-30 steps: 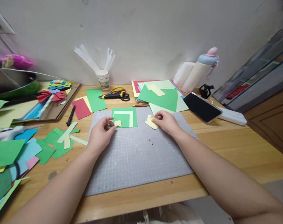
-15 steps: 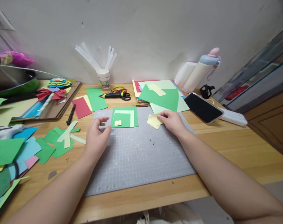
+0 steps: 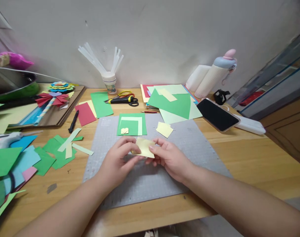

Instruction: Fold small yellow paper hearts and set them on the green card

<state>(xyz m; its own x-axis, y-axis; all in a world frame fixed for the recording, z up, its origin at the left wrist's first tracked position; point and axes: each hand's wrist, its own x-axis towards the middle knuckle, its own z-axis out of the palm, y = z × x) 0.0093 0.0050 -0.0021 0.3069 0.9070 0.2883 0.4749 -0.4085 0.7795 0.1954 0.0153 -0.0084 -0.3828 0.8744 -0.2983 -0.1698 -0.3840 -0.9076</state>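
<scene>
A small pale yellow piece of paper is held just above the grey cutting mat. My right hand pinches its right edge, thumb on top and fingers beneath. At the left edge, my left hand has its curled fingertips on the paper. Beyond the hands lies a layered green card with a lighter green strip and a little folded yellow heart on its lower left. More yellow paper pieces rest on the mat, right of the card.
Green and pale scraps lie left of the mat. Behind it are a utility knife, scissors, a pencil and stacked coloured paper. A phone leans at the right; a black pen lies left.
My right hand has lifted one yellow paper piece from the small pile and brought it left and nearer. My left hand has moved right to meet it and now touches the paper.
</scene>
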